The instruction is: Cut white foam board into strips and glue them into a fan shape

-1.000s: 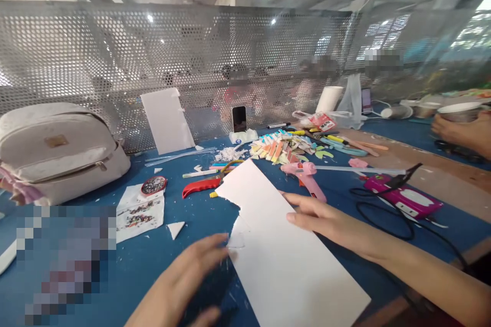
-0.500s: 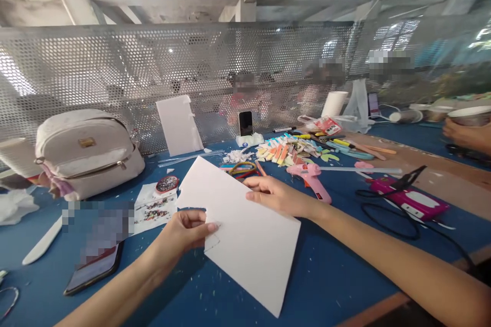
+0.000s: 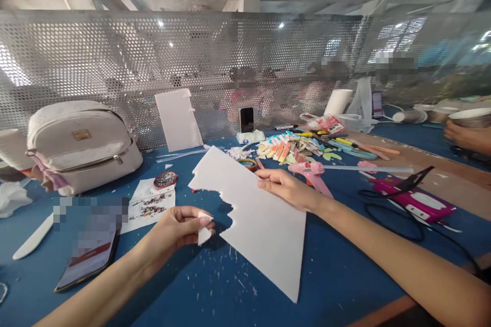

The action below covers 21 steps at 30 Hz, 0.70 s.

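My right hand [image 3: 282,186] grips the upper right edge of a white foam board [image 3: 264,230], thumb on its face and fingers behind. The board is tilted above the blue table, and its left edge is jagged with a ragged notch. Left of the notch, my left hand [image 3: 187,225] pinches a small torn white foam piece [image 3: 204,229], apart from the board. White crumbs lie on the table below. Behind my right hand is a pink glue gun [image 3: 312,172]. A paper sheet [image 3: 135,217] with dark sequins and a round red-rimmed dish [image 3: 165,180] lie beyond my left hand.
A phone [image 3: 90,260] lies at left, near a white backpack [image 3: 82,145]. Coloured foam strips [image 3: 286,148] are heaped at the back. A magenta power strip [image 3: 416,199] with black cable is at right. A perforated metal screen [image 3: 207,56] borders the table; another person's hand [image 3: 466,135] holds a bowl.
My left hand has torn a piece off the board's left edge and moved slightly away with it. The board was first lying lower right, then was lifted and turned.
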Available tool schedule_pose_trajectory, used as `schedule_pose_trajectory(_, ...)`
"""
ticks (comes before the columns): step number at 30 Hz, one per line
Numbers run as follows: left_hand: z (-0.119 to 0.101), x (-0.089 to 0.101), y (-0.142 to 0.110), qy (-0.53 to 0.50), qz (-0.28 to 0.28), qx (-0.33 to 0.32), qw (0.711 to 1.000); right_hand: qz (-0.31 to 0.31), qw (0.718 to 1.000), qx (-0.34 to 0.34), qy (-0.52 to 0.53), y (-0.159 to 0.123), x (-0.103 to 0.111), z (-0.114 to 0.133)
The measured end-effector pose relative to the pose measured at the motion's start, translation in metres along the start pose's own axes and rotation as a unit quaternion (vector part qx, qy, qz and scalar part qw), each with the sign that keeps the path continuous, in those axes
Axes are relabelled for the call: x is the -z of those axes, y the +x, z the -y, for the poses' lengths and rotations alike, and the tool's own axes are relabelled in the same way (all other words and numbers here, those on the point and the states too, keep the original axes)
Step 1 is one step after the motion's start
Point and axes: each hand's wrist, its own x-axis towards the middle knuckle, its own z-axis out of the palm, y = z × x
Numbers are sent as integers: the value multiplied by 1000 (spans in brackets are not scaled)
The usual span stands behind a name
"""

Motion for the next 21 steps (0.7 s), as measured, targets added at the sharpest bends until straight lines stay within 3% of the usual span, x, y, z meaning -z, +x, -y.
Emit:
schedule_pose_trajectory(7,-6,-2,1,27,-10,-30,999,-35,999,-9,17,1,-2,-8)
schedule_pose_trajectory(14,0,1,3,43,-26,-79,996,-167,985,30,10,9,0,-14)
schedule_pose_trajectory(21,15,-8,3,97,-30,-157,982,-303,944,122,-32,21,1,12)
